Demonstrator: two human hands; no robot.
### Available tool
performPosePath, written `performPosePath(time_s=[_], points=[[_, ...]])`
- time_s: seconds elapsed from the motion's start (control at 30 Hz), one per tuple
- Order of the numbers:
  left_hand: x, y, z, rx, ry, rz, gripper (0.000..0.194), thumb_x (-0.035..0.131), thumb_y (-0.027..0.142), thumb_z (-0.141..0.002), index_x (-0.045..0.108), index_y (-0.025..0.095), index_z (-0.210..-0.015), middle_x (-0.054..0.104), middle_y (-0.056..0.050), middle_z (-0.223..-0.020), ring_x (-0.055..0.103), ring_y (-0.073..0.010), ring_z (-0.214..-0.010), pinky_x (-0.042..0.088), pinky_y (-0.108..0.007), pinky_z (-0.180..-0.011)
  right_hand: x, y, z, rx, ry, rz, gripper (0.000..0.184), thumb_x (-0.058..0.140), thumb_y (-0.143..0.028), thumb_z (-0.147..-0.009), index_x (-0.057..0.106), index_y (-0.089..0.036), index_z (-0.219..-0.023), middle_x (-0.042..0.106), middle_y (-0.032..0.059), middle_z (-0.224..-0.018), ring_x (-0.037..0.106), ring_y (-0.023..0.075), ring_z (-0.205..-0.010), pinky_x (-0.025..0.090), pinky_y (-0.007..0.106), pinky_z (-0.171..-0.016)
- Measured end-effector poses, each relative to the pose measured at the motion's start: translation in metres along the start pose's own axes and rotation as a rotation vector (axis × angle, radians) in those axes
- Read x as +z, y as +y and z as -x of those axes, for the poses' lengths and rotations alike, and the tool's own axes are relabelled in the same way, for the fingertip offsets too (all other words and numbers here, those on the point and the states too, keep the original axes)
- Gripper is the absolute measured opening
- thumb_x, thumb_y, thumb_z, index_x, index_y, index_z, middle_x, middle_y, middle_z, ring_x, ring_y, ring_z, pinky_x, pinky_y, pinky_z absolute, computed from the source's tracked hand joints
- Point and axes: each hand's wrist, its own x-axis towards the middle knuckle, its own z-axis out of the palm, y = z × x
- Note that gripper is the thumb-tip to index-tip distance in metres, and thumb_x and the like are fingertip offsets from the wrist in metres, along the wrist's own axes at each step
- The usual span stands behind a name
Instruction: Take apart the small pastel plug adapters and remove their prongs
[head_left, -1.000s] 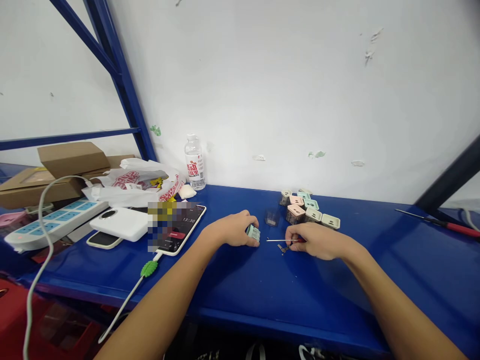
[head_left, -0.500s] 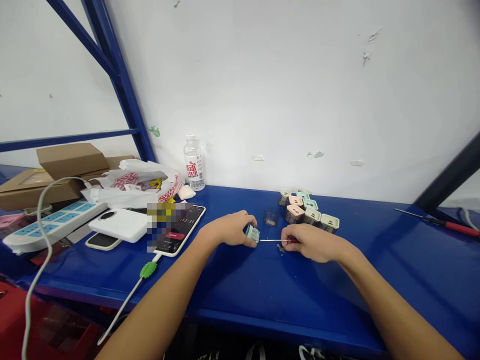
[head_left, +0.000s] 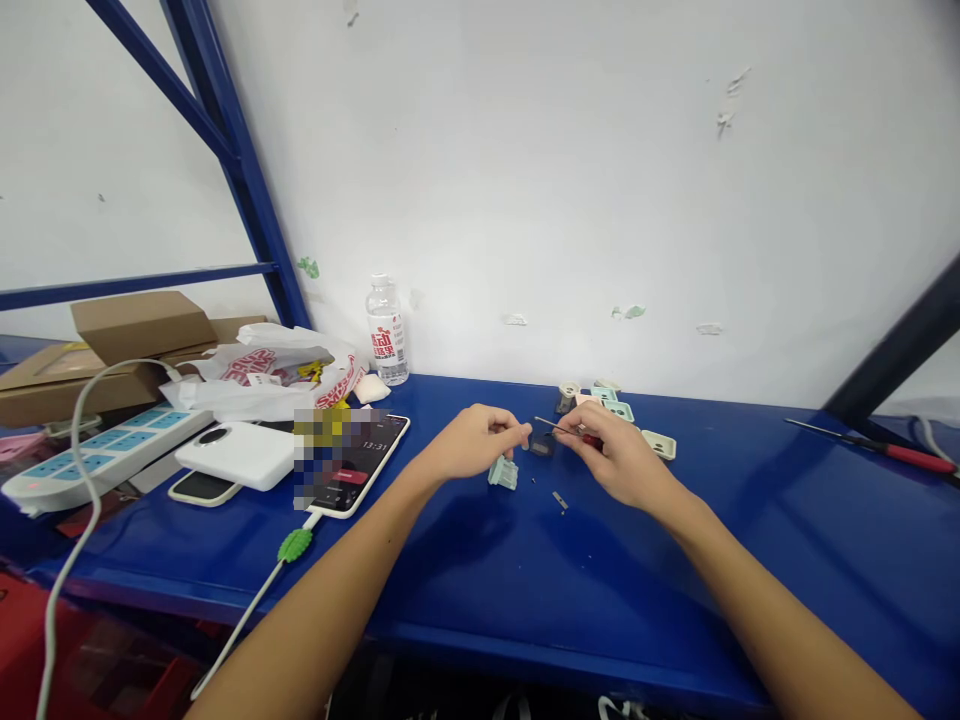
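Observation:
My right hand [head_left: 619, 450] grips a screwdriver [head_left: 592, 440] by its red handle, the thin shaft pointing left. My left hand [head_left: 484, 442] has thumb and forefinger pinched close to the screwdriver's tip; anything between them is too small to make out. Below the left fingers, a pale green pencil sharpener body [head_left: 503, 474] rests on the blue table. A dark see-through container [head_left: 541, 445] stands between the hands, partly hidden. A small flat metal blade [head_left: 560, 499] and a tiny dark bit [head_left: 533, 480] lie in front.
Several pastel two-hole sharpeners [head_left: 658, 444] stand behind my right hand, which covers some. A water bottle [head_left: 386, 335] is by the wall. Left are a phone [head_left: 367, 460], power bank [head_left: 236, 455], power strip [head_left: 105, 450] and plastic bag [head_left: 262, 370]. Another screwdriver [head_left: 870, 443] lies right.
My left hand has let go of the green sharpener body and risen slightly. My right hand has lifted the screwdriver up and away from the blade, its shaft now tilted.

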Motion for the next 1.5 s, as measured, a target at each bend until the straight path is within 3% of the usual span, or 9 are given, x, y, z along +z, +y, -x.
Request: performPosePath(time_s=[0.1, 0.2, 0.43, 0.5, 0.6, 0.73, 0.87, 1.27, 1.5], points=[[0.010, 0.002, -0.004, -0.162, -0.034, 0.346, 0.045, 0.047, 0.056, -0.084, 0.061, 0.014, -0.079, 0.055, 0.002, -0.060, 0.039, -0.0046, -0.037, 0.021, -0.021, -0.037, 0.008, 0.000, 0.001, -0.130, 0.093, 0.067, 0.019, 0.042, -0.008, -0.084, 0.056, -0.020, -0.090, 0.057, 0.0062, -0.087, 0.053, 0.0183, -0.078, 0.041, 0.028, -0.066], [0.018, 0.003, -0.006, -0.251, -0.033, 0.480, 0.042, 0.052, 0.055, -0.082, 0.058, 0.014, -0.076, 0.053, 0.003, -0.058, 0.039, -0.0037, -0.034, 0.015, -0.020, -0.033, 0.014, 0.001, 0.002, -0.166, 0.071, 0.144, 0.027, 0.040, -0.004, -0.081, 0.056, -0.021, -0.094, 0.060, 0.0077, -0.095, 0.056, 0.0184, -0.081, 0.042, 0.027, -0.063], [0.023, 0.000, -0.006, -0.205, -0.075, 0.609, 0.028, 0.055, 0.040, -0.082, 0.051, 0.015, -0.071, 0.053, 0.004, -0.056, 0.038, -0.0033, -0.032, 0.015, -0.018, -0.032, 0.015, -0.003, 0.005, -0.223, 0.083, 0.288, 0.026, 0.039, -0.015, -0.089, 0.059, -0.018, -0.106, 0.062, 0.0114, -0.102, 0.059, 0.0192, -0.079, 0.041, 0.027, -0.058], [0.022, -0.002, -0.006, -0.170, -0.074, 0.541, 0.028, 0.052, 0.041, -0.084, 0.049, 0.016, -0.072, 0.053, 0.004, -0.057, 0.040, -0.0041, -0.034, 0.019, -0.018, -0.034, 0.013, -0.007, 0.006, -0.189, 0.120, 0.214, 0.023, 0.042, -0.022, -0.092, 0.059, -0.018, -0.107, 0.063, 0.0095, -0.096, 0.058, 0.0176, -0.074, 0.041, 0.027, -0.059], [0.019, -0.004, -0.005, -0.089, -0.016, 0.214, 0.029, 0.050, 0.043, -0.085, 0.051, 0.017, -0.072, 0.057, 0.003, -0.060, 0.045, -0.0064, -0.040, 0.030, -0.020, -0.040, 0.011, -0.010, 0.005, -0.028, 0.185, 0.045, 0.018, 0.046, -0.029, -0.091, 0.060, -0.019, -0.097, 0.060, 0.0043, -0.079, 0.054, 0.0156, -0.066, 0.041, 0.027, -0.060], [0.016, -0.005, -0.001, 0.077, 0.044, -0.110, 0.032, 0.048, 0.046, -0.085, 0.056, 0.017, -0.073, 0.059, 0.003, -0.061, 0.050, -0.0093, -0.050, 0.037, -0.022, -0.052, 0.013, -0.007, 0.000, 0.172, 0.065, -0.137, 0.022, 0.050, -0.038, -0.089, 0.061, -0.020, -0.084, 0.060, 0.0016, -0.072, 0.053, 0.0156, -0.063, 0.040, 0.028, -0.058], [0.016, -0.003, 0.001, 0.122, -0.017, -0.113, 0.034, 0.045, 0.047, -0.087, 0.057, 0.018, -0.076, 0.059, 0.002, -0.063, 0.051, -0.0095, -0.051, 0.037, -0.021, -0.052, 0.015, -0.003, -0.002, 0.180, -0.048, -0.243, 0.026, 0.048, -0.040, -0.089, 0.059, -0.019, -0.078, 0.057, 0.0004, -0.071, 0.048, 0.0139, -0.060, 0.036, 0.027, -0.055], [0.013, -0.004, 0.002, 0.148, -0.026, -0.074, 0.031, 0.047, 0.045, -0.088, 0.058, 0.017, -0.079, 0.060, 0.002, -0.067, 0.051, -0.0077, -0.051, 0.038, -0.019, -0.053, 0.010, -0.006, -0.003, 0.158, -0.135, -0.413, 0.031, 0.049, -0.044, -0.091, 0.057, -0.018, -0.076, 0.055, 0.0001, -0.069, 0.045, 0.0122, -0.061, 0.035, 0.026, -0.057], [0.010, -0.002, 0.001, 0.135, -0.126, 0.106, 0.036, 0.049, 0.051, -0.086, 0.057, 0.016, -0.082, 0.058, 0.002, -0.067, 0.050, -0.0067, -0.048, 0.041, -0.019, -0.049, 0.008, -0.006, -0.002, 0.234, -0.191, -0.656, 0.032, 0.060, -0.049, -0.084, 0.056, -0.018, -0.075, 0.043, -0.0059, -0.056, 0.026, 0.0060, -0.043, 0.020, 0.023, -0.042]])
